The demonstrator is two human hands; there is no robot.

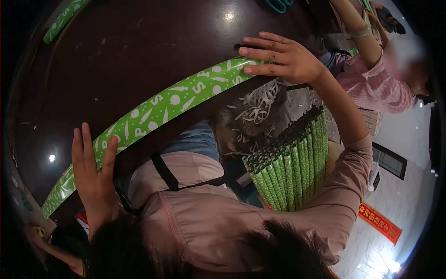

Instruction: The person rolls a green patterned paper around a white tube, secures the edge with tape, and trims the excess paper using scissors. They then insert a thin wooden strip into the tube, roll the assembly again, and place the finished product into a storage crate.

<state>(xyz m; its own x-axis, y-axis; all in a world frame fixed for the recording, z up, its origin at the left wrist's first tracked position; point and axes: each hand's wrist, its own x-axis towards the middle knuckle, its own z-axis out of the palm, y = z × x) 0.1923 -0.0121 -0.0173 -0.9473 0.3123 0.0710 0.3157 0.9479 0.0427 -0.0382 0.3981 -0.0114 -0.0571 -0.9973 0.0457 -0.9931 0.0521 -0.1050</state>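
Note:
A long green roll of patterned paper (pixel 162 104), printed with white letters and vegetable shapes, lies along the near edge of the dark table (pixel 139 56). The fisheye lens makes it look curved. My left hand (pixel 95 179) rests across its left part, fingers stretched and spread. Over its right end lies my right hand (pixel 288 58), fingers extended flat and covering that end. A small black piece (pixel 239 47) shows beside the right fingertips; I cannot make out what it is.
Many finished-looking green rolls (pixel 290 167) stand bundled below right. Pale paper strips (pixel 258 102) hang beside them. Another green roll (pixel 65 21) lies at far left; teal-handled scissors (pixel 278 4) lie at the top. A co-worker in pink (pixel 376 86) is at right, another person's arm (pixel 58 251) lower left.

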